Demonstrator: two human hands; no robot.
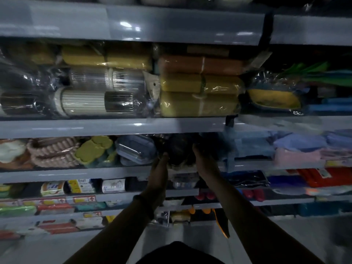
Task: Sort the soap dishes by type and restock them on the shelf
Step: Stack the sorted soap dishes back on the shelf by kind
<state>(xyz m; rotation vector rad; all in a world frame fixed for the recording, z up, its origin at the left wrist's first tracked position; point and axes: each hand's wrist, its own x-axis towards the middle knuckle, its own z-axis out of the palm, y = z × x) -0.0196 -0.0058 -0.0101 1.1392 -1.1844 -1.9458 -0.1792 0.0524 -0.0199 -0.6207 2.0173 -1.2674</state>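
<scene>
Our left hand (159,169) and right hand (204,163) flank the dark wrapped bundle (180,149) at centre frame, probably to slide it squarely onto the shelf (95,173); whether they clasp it, we cannot tell.

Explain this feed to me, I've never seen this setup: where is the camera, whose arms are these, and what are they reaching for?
There is no machine: a person wears one camera on the head, looking forward and down at store shelves. The arms are theirs. The left hand and right hand reach to either side of a dark bundle at the middle shelf. It is too dim to tell the grip or what it is. Left of it lie clear lidded boxes, yellow-green pieces and pink ribbed dishes; right, folded cloths.
</scene>
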